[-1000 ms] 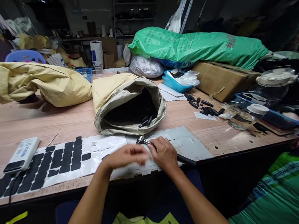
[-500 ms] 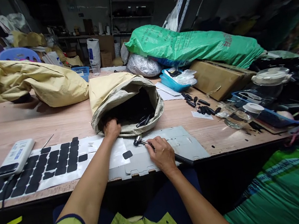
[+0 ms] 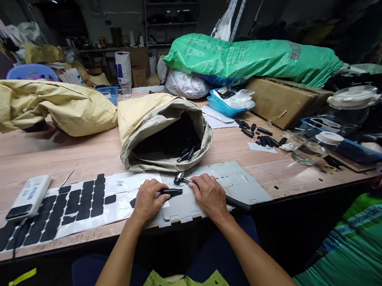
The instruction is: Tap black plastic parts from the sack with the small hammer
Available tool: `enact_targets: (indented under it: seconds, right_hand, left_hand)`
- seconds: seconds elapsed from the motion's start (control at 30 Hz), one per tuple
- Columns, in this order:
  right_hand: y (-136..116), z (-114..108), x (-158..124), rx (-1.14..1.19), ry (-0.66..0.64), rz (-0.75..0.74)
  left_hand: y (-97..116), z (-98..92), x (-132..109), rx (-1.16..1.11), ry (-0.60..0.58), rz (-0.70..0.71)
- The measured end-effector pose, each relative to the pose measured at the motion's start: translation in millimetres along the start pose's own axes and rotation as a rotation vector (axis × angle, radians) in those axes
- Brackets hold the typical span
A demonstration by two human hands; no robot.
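Observation:
In my left hand is a slim black plastic part, held between thumb and fingers just above the grey board. My right hand is closed round a small hammer, its metal head pointing left toward the black part and its dark handle running out under the palm to the right. Behind both hands lies a paper sack with its mouth facing me, more black parts inside at the lip. A sheet of black rounded stickers spreads to the left, partly under my left hand.
A white electronic device with a cable rests on the left. Loose black parts, a blue bowl, a cardboard box and a lidded clear jar stand at right. A green sack lies behind; a person sits far left.
My left hand has come out of the sack, back toward me, and now holds a black plastic part. My right hand stays on the hammer. The view has shifted slightly.

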State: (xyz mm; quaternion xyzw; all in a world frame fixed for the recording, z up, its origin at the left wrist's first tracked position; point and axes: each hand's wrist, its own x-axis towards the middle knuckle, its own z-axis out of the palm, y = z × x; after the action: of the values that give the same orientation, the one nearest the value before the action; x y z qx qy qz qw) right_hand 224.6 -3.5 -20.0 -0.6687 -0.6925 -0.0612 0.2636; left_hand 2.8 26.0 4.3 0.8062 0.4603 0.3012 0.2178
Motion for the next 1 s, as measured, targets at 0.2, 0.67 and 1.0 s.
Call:
enact_targets:
  seconds: [0.2,0.67,1.0]
  right_hand:
    - [-1,-2,-3,0.002,0.039,0.0]
    - [-37,-35,-22,0.494,0.008,0.054]
    - [-40,-32,-28,0.41,-0.013,0.05]
  left_hand:
    - [-7,4.5,0,-0.002,-0.029,-0.055]
    - [0,-0.5,1,-0.048,-0.064,-0.129]
    - [-1,1.8,3,-0.068,-0.065,-0.158]
